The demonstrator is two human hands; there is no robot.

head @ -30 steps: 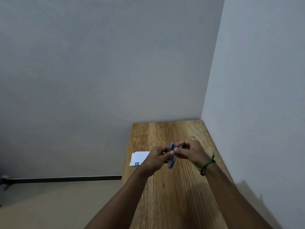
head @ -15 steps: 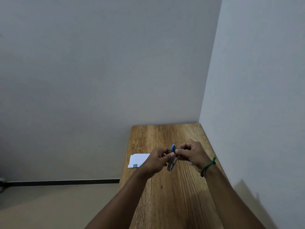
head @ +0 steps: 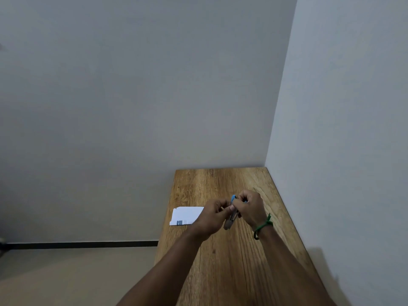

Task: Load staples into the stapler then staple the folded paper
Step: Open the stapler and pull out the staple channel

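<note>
— Table (head: 231, 272) of wood stands in the corner, folded paper (head: 187, 215) lies at its left edge. And the hands?
— Both grip the stapler (head: 229, 220) above the table: right hand (head: 250, 208) closed on the blue top, left hand (head: 215, 216) pinching beside it. Staples are too small to see. Better to keep the channel steady and slide the strip straight.

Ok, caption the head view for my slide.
Both hands, left and right, work a blue stapler above a wooden table, folded paper alongside.
</note>
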